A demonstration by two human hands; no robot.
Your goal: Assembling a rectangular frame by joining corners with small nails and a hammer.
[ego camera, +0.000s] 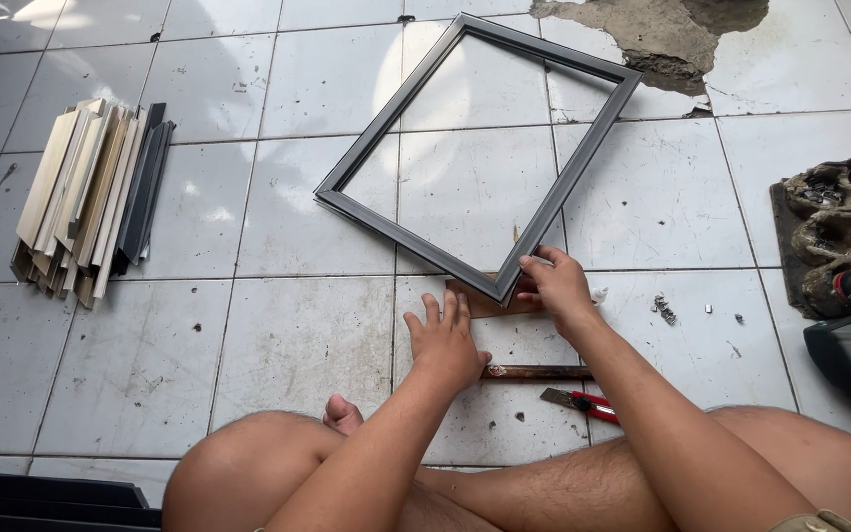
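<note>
Frame (475, 158), grey and already joined at four corners, lying on tiled floor (278, 335), its near corner pinched by right hand (556, 286), while left hand (443, 340) rests flat, fingers spread, beside it; moulding strips (91, 197) remain unused.

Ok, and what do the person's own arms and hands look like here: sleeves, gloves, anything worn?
Both arms are bare from the elbows down: no sleeves, gloves, watch or bands show. The left hand and right hand are bare too, with no rings that I can make out. The forearms carry some hair. Both knees are bare as well. An olive-coloured bit of fabric shows at the bottom edge.
</note>
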